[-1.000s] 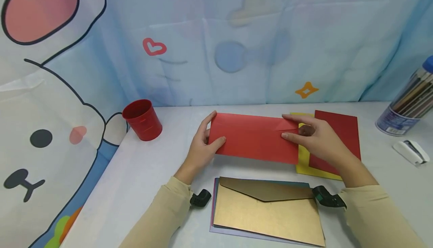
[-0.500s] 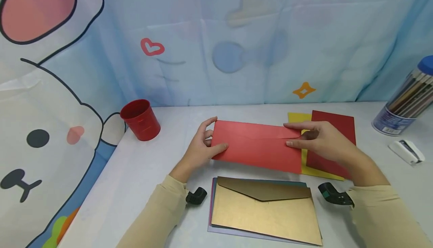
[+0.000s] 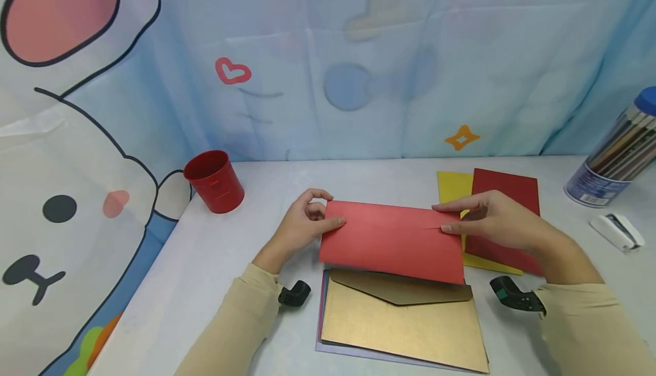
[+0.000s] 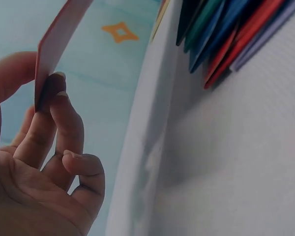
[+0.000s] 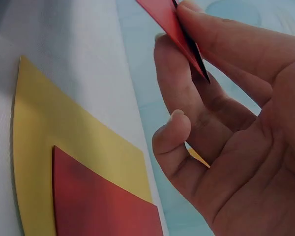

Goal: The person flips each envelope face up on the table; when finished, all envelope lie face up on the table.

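A red envelope (image 3: 392, 242) is held up off the table between both hands. My left hand (image 3: 299, 222) pinches its left edge, thumb on the front and fingers behind; the left wrist view shows the envelope (image 4: 54, 54) edge-on in that pinch. At the other end my right hand (image 3: 494, 222) pinches the right edge near the flap line, and the right wrist view shows thumb and fingers on both faces. Just below, a stack of envelopes topped by a gold envelope (image 3: 402, 327) lies on the table, its flap partly covered by the red envelope's lower edge.
Behind the right hand lie a yellow envelope (image 3: 453, 185) and a dark red one (image 3: 504, 193) on top of it. A red cup (image 3: 215, 182) stands at the back left. A tub of pencils (image 3: 612, 154) and a white stapler (image 3: 616, 232) are at the right.
Both hands have brought the red envelope down and nearer to me, so its lower edge now overlaps the top of the gold envelope. The right hand has shifted slightly right.
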Demonstrator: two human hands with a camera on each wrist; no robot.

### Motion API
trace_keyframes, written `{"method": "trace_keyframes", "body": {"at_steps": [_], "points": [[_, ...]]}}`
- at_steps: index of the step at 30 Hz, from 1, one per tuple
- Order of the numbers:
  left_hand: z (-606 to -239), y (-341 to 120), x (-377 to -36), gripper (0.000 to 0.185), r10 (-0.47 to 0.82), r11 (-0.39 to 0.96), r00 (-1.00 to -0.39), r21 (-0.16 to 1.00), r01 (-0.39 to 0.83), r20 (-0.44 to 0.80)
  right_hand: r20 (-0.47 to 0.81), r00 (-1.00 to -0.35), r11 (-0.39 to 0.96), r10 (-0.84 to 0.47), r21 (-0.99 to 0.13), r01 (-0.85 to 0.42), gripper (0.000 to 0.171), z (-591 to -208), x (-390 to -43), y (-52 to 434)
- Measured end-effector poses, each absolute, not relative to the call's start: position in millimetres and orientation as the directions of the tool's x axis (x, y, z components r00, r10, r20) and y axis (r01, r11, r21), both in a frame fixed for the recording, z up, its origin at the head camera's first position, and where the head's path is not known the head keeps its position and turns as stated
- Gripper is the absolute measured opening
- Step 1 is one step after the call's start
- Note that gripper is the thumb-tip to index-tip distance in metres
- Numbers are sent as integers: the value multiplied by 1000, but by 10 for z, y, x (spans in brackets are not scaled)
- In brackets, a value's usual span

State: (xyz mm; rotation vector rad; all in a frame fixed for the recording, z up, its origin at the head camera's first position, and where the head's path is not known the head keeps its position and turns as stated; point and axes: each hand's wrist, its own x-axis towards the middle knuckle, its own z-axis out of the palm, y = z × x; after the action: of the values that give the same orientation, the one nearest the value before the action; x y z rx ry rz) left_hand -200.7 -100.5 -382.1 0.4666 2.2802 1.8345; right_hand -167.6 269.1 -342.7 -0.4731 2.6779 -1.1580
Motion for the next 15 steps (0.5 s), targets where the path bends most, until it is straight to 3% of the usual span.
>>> {"method": "trace_keyframes", "body": {"at_steps": [6, 15], "points": [[-3805, -1049, -1997, 37, 393, 250, -919, 962, 106, -1, -70, -894, 601, -442, -764, -237, 45, -3435, -1670, 2702], [-3788, -1104, -2019, 36, 464, 366, -875, 930, 49, -136, -131, -833, 594, -537, -760, -263, 41, -3414, -1670, 2691]]}}
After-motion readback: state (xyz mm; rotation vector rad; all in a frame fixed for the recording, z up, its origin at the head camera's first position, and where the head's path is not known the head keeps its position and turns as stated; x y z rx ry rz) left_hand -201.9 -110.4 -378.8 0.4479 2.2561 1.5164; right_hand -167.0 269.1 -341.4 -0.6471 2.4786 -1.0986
